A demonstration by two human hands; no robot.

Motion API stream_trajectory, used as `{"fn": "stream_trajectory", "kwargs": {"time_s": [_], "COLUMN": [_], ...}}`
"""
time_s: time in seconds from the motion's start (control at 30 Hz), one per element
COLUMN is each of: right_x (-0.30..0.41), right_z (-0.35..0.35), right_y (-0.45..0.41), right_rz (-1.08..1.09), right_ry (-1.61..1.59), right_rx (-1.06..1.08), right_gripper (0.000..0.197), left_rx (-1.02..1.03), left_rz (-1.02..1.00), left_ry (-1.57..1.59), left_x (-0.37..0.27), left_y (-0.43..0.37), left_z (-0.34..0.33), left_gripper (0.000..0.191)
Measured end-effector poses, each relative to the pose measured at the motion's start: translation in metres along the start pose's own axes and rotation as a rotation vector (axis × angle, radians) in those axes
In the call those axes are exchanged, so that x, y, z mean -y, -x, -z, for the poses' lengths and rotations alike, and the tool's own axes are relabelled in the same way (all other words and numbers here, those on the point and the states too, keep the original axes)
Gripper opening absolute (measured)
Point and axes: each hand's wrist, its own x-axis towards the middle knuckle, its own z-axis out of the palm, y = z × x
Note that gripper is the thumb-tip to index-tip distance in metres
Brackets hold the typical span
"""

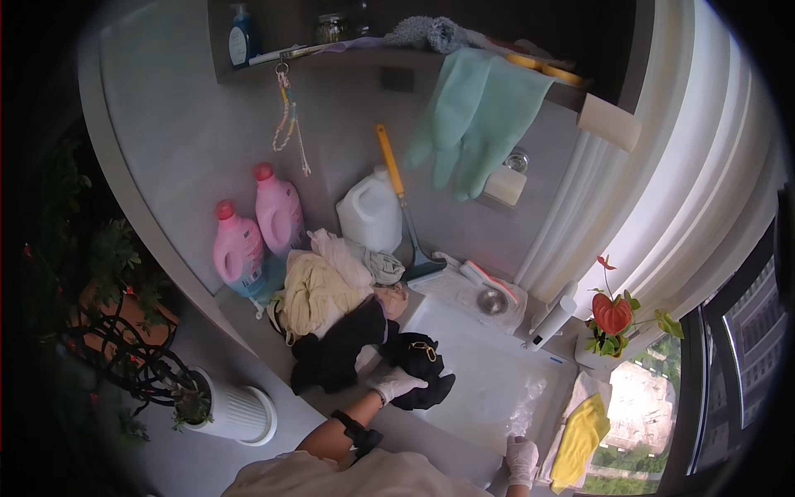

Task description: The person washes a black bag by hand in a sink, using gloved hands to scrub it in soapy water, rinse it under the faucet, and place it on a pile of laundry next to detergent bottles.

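My left hand (400,384), in a thin white glove, grips a black garment (419,369) with a gold-coloured ring or buckle (424,351) on it. This cloth hangs over the left edge of a white sink basin (478,354). Beside it, on the left counter, lies a heap of laundry: another black cloth (332,357), a cream garment (320,286) and a pale pink cloth (338,251). At the basin's front right corner is my right hand (522,458), gloved too, its fingers curled; whether it holds anything is hidden. Foam or a clear film (528,401) shows nearby in the basin.
A white faucet (554,317) juts over the basin. Behind stand pink bottles (239,248), a white jug (372,211), a yellow-handled squeegee (397,180) and a brush (487,278). Green rubber gloves (478,118) hang above. A yellow cloth (581,441) and potted anthurium (612,317) are right.
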Motion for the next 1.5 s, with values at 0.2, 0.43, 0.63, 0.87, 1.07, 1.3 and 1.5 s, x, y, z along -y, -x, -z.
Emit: {"fn": "stream_trajectory", "kwargs": {"time_s": [0.2, 0.43, 0.63, 0.87, 1.07, 1.3, 1.5], "right_x": [-0.003, 0.002, 0.004, 0.003, 0.004, 0.002, -0.001], "right_z": [0.001, -0.002, 0.005, 0.003, 0.009, 0.003, 0.003], "right_y": [0.000, -0.005, -0.003, -0.001, -0.002, -0.005, -0.005], "right_rz": [0.034, 0.014, -0.028, -0.007, -0.019, -0.027, -0.053], "right_ry": [0.042, 0.046, 0.019, 0.023, 0.027, 0.013, 0.010], "right_rx": [0.014, -0.004, 0.024, 0.023, 0.055, 0.064, 0.074], "right_gripper": [0.037, 0.038, 0.038, 0.036, 0.037, 0.036, 0.035], "left_rx": [0.001, 0.142, 0.076, 0.081, 0.041, 0.011, 0.066], "left_rz": [0.001, 0.001, 0.028, -0.092, -0.141, -0.130, -0.256], "left_ry": [0.065, 0.221, 0.233, 0.287, 0.265, 0.385, 0.471], "left_x": [-0.007, -0.013, -0.011, -0.002, 0.011, 0.001, 0.025], "left_y": [0.004, 0.003, 0.002, -0.002, -0.020, -0.008, -0.029], "left_z": [0.002, 0.013, 0.009, 0.005, -0.006, -0.001, -0.012], "left_gripper": [0.083, 0.079, 0.075, 0.075, 0.076, 0.065, 0.064]}}
